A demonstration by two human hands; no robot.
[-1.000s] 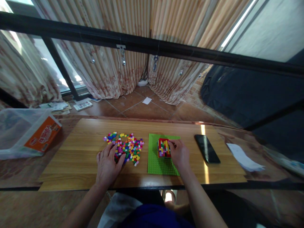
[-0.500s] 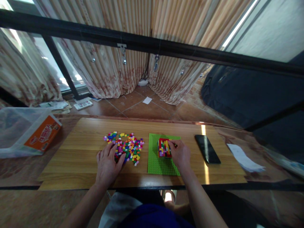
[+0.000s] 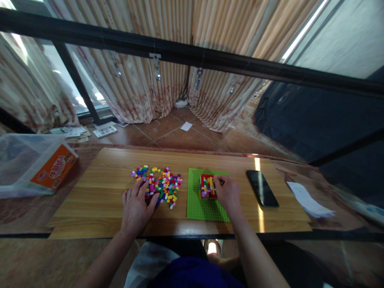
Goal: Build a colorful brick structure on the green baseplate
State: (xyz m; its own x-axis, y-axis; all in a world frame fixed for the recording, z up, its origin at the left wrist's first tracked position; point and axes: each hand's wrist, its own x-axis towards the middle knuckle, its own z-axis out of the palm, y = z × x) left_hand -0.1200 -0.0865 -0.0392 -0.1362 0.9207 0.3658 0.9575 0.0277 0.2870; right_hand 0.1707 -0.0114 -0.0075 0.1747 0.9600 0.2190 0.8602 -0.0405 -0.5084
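Observation:
A loose spread of small, many-coloured toy bricks (image 3: 165, 186) lies on the wooden tabletop. My left hand (image 3: 136, 206) rests at its near left side, fingers apart, the tips touching or just over the bricks. On a green studded baseplate (image 3: 199, 212) stands a low block built of bricks (image 3: 207, 187), with a red rim and a mixed-colour top. At the right edge of that block is my right hand (image 3: 228, 194), thumb and forefinger pinched together. Whatever sits between those fingertips is hidden, and the hand covers part of the baseplate's right side.
A black phone (image 3: 262, 188) lies right of the baseplate, with white papers (image 3: 310, 200) beyond it. At the far left is a clear plastic box (image 3: 24, 168) with an orange label. A dark metal bar (image 3: 180, 48) crosses above the table's far side, before the curtains.
My right fingertips have shifted very slightly along the right edge of the brick block. My left hand keeps its place by the loose bricks.

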